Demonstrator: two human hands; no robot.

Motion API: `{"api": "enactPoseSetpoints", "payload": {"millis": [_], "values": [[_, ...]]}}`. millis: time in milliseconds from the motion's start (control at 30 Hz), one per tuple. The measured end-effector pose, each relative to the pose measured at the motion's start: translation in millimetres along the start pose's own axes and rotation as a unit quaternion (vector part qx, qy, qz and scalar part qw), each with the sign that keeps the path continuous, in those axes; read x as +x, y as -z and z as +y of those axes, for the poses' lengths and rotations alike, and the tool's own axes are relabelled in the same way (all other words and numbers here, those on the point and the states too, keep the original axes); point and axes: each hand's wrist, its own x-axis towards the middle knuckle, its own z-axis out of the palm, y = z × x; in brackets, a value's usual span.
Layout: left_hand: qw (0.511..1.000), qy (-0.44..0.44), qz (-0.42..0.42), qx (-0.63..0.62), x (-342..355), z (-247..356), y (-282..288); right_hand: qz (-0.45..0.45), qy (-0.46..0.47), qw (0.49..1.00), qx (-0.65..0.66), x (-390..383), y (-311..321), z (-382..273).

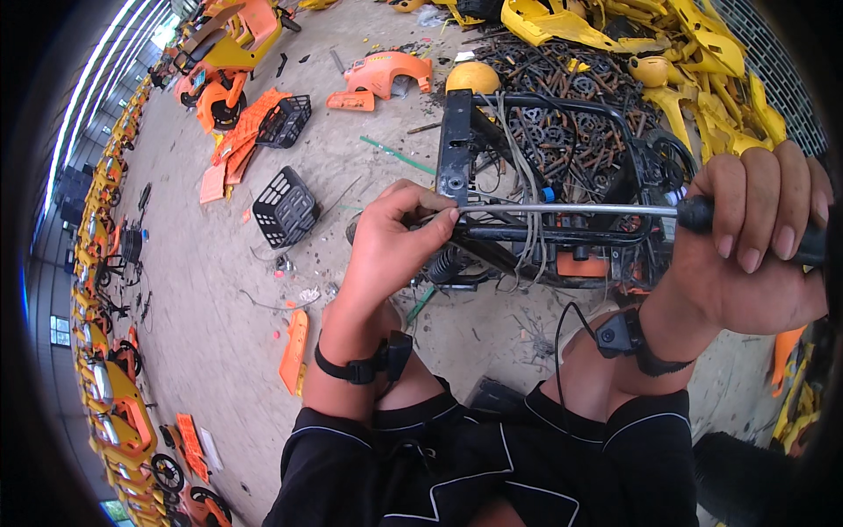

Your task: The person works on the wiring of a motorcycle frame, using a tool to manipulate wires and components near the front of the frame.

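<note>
A long screwdriver lies level across the black scooter frame, its shaft running from right to left. My right hand is wrapped around its black handle. At the other end, my left hand pinches the screwdriver's tip between thumb and fingers, close against the frame's flat end bracket. The fingertips hide the very tip and whatever it touches. Grey cables hang over the frame tubes below the shaft. A black coil spring shows under my left hand.
Behind the frame lies a heap of rusty metal parts, with yellow body panels piled at the far right. Two black baskets, one nearer, and orange panels lie on the concrete floor. Scooters line the left side.
</note>
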Motion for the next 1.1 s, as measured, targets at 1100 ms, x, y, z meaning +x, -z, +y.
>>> {"api": "enactPoseSetpoints", "payload": {"millis": [1100], "values": [[0.999, -0.034, -0.022, 0.014, -0.7, 0.0, 14.7, 0.061, -0.043, 0.996, -0.038, 19.1, -13.5, 0.9]]}}
